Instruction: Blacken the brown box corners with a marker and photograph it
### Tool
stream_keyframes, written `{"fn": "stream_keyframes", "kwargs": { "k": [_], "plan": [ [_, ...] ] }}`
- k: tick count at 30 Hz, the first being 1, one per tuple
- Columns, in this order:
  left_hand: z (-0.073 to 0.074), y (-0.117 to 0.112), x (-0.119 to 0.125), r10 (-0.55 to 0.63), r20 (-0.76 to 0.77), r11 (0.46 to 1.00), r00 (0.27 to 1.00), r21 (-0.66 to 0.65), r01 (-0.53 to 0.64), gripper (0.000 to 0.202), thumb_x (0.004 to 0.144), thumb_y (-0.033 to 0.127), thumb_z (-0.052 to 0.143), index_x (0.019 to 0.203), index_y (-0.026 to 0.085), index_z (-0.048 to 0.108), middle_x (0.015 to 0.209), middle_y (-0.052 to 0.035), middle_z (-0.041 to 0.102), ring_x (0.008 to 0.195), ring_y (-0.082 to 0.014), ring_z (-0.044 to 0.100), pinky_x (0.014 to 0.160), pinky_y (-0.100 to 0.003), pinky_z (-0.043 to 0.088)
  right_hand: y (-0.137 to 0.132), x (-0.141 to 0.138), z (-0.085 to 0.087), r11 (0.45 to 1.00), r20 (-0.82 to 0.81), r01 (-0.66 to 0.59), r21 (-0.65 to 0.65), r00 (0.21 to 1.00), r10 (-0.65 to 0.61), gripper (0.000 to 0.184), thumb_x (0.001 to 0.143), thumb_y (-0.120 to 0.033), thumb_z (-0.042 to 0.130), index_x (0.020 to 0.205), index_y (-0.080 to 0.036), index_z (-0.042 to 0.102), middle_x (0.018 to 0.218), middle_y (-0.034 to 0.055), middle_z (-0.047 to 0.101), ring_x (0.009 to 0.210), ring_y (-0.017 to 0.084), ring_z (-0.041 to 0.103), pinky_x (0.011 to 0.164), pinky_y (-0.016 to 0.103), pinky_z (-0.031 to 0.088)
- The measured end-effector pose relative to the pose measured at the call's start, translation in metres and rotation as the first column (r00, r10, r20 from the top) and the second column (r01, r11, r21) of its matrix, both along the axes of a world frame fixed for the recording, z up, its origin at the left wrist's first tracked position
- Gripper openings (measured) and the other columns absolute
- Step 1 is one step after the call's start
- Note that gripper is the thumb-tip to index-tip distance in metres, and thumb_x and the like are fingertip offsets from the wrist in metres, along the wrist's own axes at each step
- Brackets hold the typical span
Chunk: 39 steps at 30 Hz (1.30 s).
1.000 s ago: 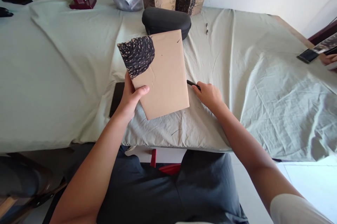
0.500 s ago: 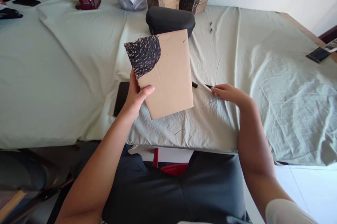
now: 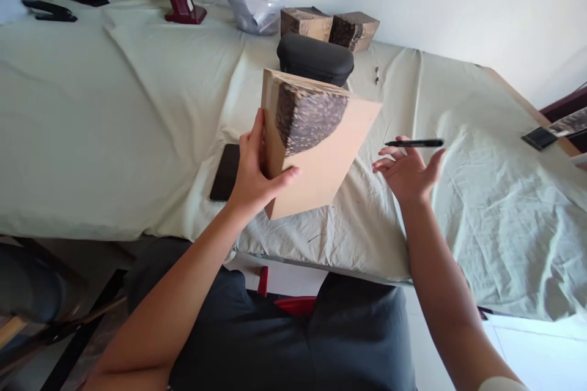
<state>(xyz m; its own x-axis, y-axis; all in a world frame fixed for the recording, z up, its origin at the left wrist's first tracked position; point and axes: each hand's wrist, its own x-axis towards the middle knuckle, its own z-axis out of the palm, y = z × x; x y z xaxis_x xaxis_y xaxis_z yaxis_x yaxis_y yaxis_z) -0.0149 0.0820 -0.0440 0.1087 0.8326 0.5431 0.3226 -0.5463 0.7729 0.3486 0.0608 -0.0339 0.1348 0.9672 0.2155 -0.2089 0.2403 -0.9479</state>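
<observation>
The left hand is lifting the brown box higher than a second ago and tipping it, so that its thin top edge is now facing the camera and the black scribbled patch is sitting on the upper part of the near face. The hand is gripping the box along its left edge, thumb pressing on the front and fingers wrapping behind. The right hand, which was lying low on the cloth a second ago, is rising off it with the palm turning up. Its fingers are spreading loosely while the black pen is lying level across the thumb and upper fingertips, held clear of the table. The box is hanging in the air over the near edge of the cloth-covered table, just left of the right hand and not touching it. A dark phone is lying flat on the cloth just under the left hand. Behind the box a black case is resting, and beyond it two patterned boxes are standing beside a clear plastic tub.
</observation>
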Motion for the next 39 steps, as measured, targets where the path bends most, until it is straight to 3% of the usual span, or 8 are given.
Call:
{"fn": "stream_keyframes", "kwargs": {
  "k": [4,7,10,14,15,21,27,39],
  "plan": [
    [0.020,-0.017,0.000,0.113,-0.152,0.989,0.982,0.112,-0.097,0.132,0.066,0.072,0.092,0.174,0.033,0.026,0.148,-0.0154,0.044,0.148,-0.0440,0.046,0.127,-0.064,0.038,-0.003,-0.019,0.034,0.980,0.022,0.121,0.159,0.992,-0.126,0.036,0.086,-0.059,0.081,0.092,-0.029,0.062,0.065,-0.0035,0.074,0.042,0.017,0.062,0.044,0.028,0.049],
    [0.029,-0.026,0.005,0.144,-0.203,0.983,0.969,0.140,-0.117,0.131,0.064,0.065,0.093,0.173,0.032,0.029,0.146,-0.0153,0.043,0.146,-0.0449,0.046,0.125,-0.067,0.038,-0.009,-0.049,0.074,0.931,0.044,0.153,0.331,0.983,-0.177,0.047,0.099,-0.074,0.060,0.089,-0.028,0.067,0.044,-0.0066,0.057,0.029,0.011,0.033,0.039,0.028,0.032],
    [0.032,-0.032,0.009,0.123,-0.194,0.985,0.973,0.142,-0.096,0.127,0.065,0.060,0.092,0.173,0.033,0.029,0.146,-0.0147,0.043,0.144,-0.0429,0.048,0.123,-0.065,0.041,-0.020,-0.087,0.115,0.868,0.136,0.114,0.483,0.970,-0.203,0.051,0.100,-0.070,0.056,0.095,-0.025,0.080,0.047,-0.0016,0.057,0.036,0.017,0.043,0.040,0.033,0.033],
    [0.036,-0.036,0.010,0.139,-0.240,0.982,0.961,0.160,-0.102,0.122,0.066,0.057,0.092,0.171,0.031,0.035,0.148,-0.0158,0.043,0.141,-0.0433,0.050,0.119,-0.065,0.044,-0.027,-0.132,0.148,0.761,0.157,0.071,0.645,0.962,-0.223,0.016,0.088,-0.025,0.067,0.083,-0.027,0.082,0.062,0.0014,0.064,0.045,0.018,0.048,0.043,0.037,0.033],
    [0.038,-0.037,0.009,0.156,-0.260,0.978,0.953,0.173,-0.113,0.120,0.065,0.056,0.092,0.169,0.031,0.038,0.148,-0.0161,0.043,0.140,-0.0438,0.051,0.118,-0.066,0.044,-0.026,-0.141,0.151,0.720,0.171,0.013,0.693,0.968,-0.182,0.017,0.083,-0.019,0.066,0.078,-0.025,0.081,0.061,0.0007,0.063,0.042,0.016,0.044,0.041,0.037,0.029],
    [0.049,-0.047,0.010,0.213,-0.326,0.969,0.921,0.190,-0.157,0.113,0.066,0.052,0.092,0.166,0.031,0.043,0.153,-0.0166,0.046,0.138,-0.0447,0.053,0.117,-0.067,0.045,-0.014,-0.166,0.146,0.813,0.400,-0.160,0.560,0.911,-0.096,0.016,0.071,-0.010,0.062,0.068,-0.025,0.066,0.057,-0.0050,0.048,0.047,0.012,0.030,0.044,0.033,0.021],
    [0.050,-0.051,0.013,0.231,-0.338,0.969,0.912,0.164,-0.185,0.117,0.064,0.051,0.094,0.167,0.033,0.040,0.155,-0.0156,0.045,0.138,-0.0458,0.052,0.118,-0.068,0.045,-0.023,-0.167,0.151,0.886,0.498,-0.161,0.434,0.862,-0.088,0.021,0.069,-0.007,0.064,0.063,-0.027,0.062,0.059,-0.0029,0.050,0.052,0.016,0.035,0.047,0.038,0.026],
    [0.052,-0.058,0.018,0.249,-0.303,0.967,0.920,0.131,-0.218,0.123,0.058,0.047,0.100,0.165,0.038,0.042,0.156,-0.0146,0.043,0.139,-0.0487,0.050,0.119,-0.071,0.042,-0.029,-0.169,0.148,0.878,0.609,-0.089,0.470,0.753,-0.249,0.018,0.077,-0.012,0.068,0.067,-0.027,0.067,0.063,-0.0017,0.057,0.055,0.018,0.043,0.049,0.038,0.037]
  ]
}}
